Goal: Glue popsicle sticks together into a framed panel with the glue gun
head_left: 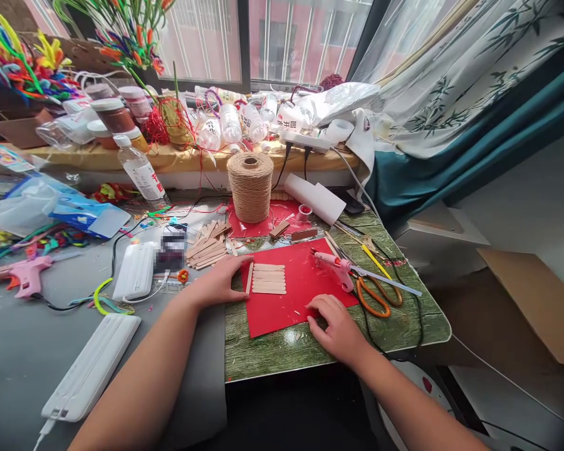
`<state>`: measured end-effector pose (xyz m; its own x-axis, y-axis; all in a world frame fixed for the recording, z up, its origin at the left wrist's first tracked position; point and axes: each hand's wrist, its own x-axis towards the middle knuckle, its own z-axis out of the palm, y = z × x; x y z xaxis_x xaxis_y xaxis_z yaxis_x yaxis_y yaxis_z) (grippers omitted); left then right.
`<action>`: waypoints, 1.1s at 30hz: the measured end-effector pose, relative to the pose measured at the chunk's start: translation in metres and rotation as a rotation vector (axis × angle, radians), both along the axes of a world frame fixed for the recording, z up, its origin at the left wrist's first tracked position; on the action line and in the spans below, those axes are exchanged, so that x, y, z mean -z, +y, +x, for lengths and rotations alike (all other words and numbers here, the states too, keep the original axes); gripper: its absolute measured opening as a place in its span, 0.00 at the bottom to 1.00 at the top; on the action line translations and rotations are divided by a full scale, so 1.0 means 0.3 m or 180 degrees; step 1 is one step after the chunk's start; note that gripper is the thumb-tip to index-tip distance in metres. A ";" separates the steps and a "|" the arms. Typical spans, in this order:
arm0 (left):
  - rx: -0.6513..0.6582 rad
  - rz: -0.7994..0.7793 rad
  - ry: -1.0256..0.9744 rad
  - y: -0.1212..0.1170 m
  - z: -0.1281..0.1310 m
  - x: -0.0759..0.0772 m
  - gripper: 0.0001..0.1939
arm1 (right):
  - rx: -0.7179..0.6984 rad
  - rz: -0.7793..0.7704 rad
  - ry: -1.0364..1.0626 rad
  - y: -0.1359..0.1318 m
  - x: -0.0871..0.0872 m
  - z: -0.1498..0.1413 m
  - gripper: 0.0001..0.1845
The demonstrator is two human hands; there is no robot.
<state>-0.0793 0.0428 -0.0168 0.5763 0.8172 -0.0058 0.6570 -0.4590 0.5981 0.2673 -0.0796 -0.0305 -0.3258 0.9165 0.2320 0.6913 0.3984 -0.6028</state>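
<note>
A red mat (297,300) lies on the green table top (404,326). On it sits a small panel of wooden craft sticks (269,279) laid side by side, with one stick set upright along its left edge. My left hand (220,280) rests flat beside that edge, thumb touching the upright stick, fingers open. My right hand (339,329) lies on the mat's near right corner with fingers curled down against it; nothing shows in it. A pink glue gun (334,263) lies on the mat's right side.
Orange-handled scissors (375,295) and a yellow pencil (375,260) lie right of the mat. A twine spool (250,186) stands behind, with loose sticks (208,245), a white paper roll (316,198), a second glue gun (24,275) and white power banks (134,270) to the left.
</note>
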 end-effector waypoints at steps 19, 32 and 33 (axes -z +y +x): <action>-0.0067 0.0034 0.0156 0.016 0.016 0.022 0.44 | -0.0532 -0.0071 -0.0129 0.263 0.063 -0.067 0.32; -0.0154 -0.0165 0.0145 0.005 0.029 -0.001 0.45 | -0.0614 -0.0125 -0.0123 0.277 0.067 -0.060 0.29; -0.0154 -0.0166 0.0136 0.005 0.029 0.000 0.45 | -0.0610 -0.0123 -0.0119 0.278 0.067 -0.060 0.29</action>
<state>-0.0705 0.0443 -0.0168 0.5344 0.8421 -0.0729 0.7031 -0.3950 0.5912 0.2492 0.0038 -0.0506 -0.5028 0.8450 0.1823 0.6273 0.5018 -0.5955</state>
